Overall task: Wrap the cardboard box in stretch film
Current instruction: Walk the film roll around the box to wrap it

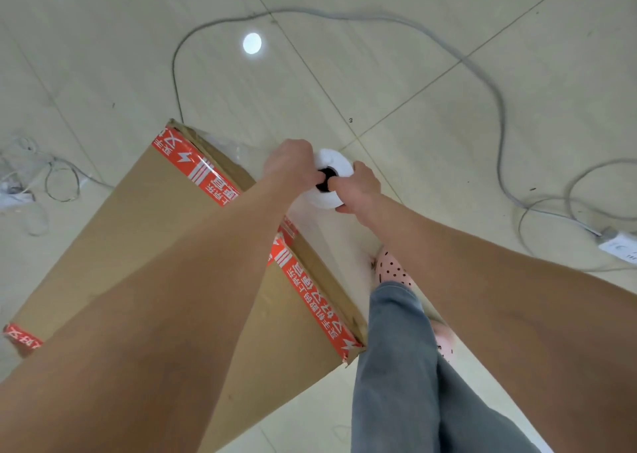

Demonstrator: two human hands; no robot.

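A tall brown cardboard box [144, 238] with red printed tape along its edges stands on the tiled floor, filling the lower left. Just off its right side I hold a white roll of stretch film [332, 163] upright, seen from its top end with a dark core hole. My left hand [289, 161] grips the roll's left side, fingers curled into the core. My right hand [358, 187] grips the right side, thumb at the core. Clear film [238, 151] shows faintly against the box's far corner.
A grey cable [482, 76] loops across the floor behind and to the right, ending at a white power strip [620, 245]. A tangle of thin wires [31, 176] lies at the left. My jeans-clad legs [403, 366] and pink dotted slippers [393, 270] stand right of the box.
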